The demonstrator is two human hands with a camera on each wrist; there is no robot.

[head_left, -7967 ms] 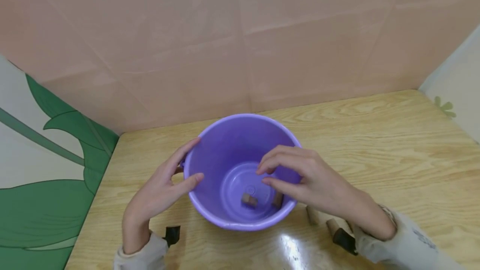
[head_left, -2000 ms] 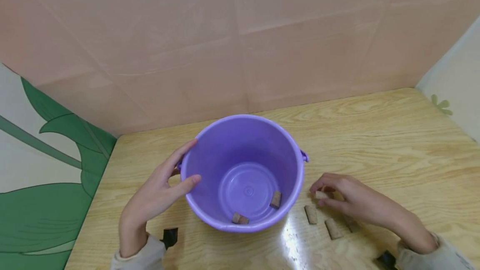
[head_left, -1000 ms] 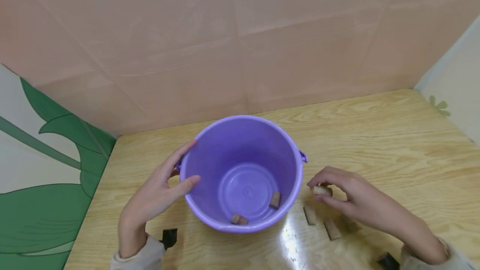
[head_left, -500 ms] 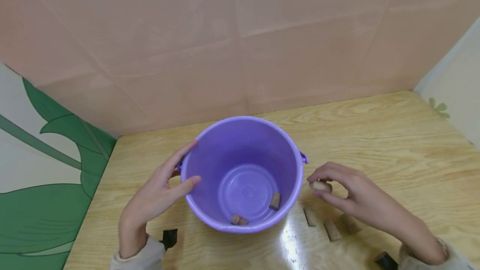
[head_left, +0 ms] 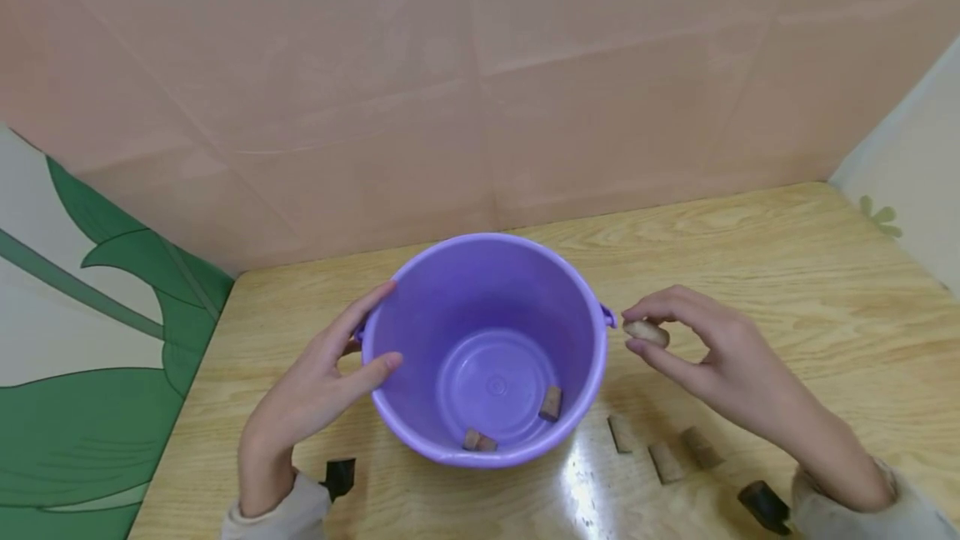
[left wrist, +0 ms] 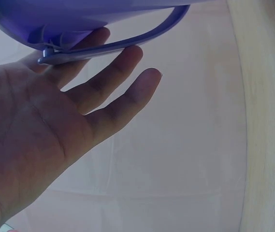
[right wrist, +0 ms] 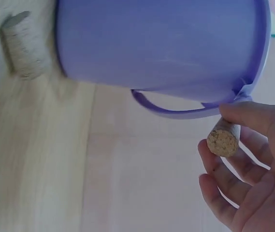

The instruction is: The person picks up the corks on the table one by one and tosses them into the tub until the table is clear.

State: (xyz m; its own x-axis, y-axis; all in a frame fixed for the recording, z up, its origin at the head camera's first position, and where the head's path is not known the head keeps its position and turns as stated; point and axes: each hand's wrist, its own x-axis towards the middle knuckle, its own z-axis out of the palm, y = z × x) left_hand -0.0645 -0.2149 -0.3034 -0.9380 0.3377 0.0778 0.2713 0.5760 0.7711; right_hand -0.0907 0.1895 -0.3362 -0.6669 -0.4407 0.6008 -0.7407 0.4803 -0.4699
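A purple bucket (head_left: 487,298) stands on the wooden table, its mouth tipped towards me. My left hand (head_left: 315,394) holds its left rim, thumb inside and the other fingers outside; in the left wrist view the fingers (left wrist: 113,87) lie under the bucket's handle (left wrist: 127,43). Just right of the bucket, my right hand (head_left: 720,357) pinches a cork (head_left: 647,333) between thumb and fingertips, raised off the table. The right wrist view shows that cork's round end (right wrist: 223,141). Inside the bucket lie a cork (head_left: 551,402) and, near the front wall, another cork piece (head_left: 480,440), perhaps two touching.
Three corks lie on the table right of the bucket: one cork (head_left: 619,434) nearest it, a second cork (head_left: 665,462) and a third cork (head_left: 702,448). Black pieces (head_left: 765,507) show by each sleeve. A pinkish covered wall (head_left: 480,107) rises behind the table.
My right hand has picked a cork up from the table and lifted it up beside the bucket's right handle joint. My left hand has stayed on the rim.
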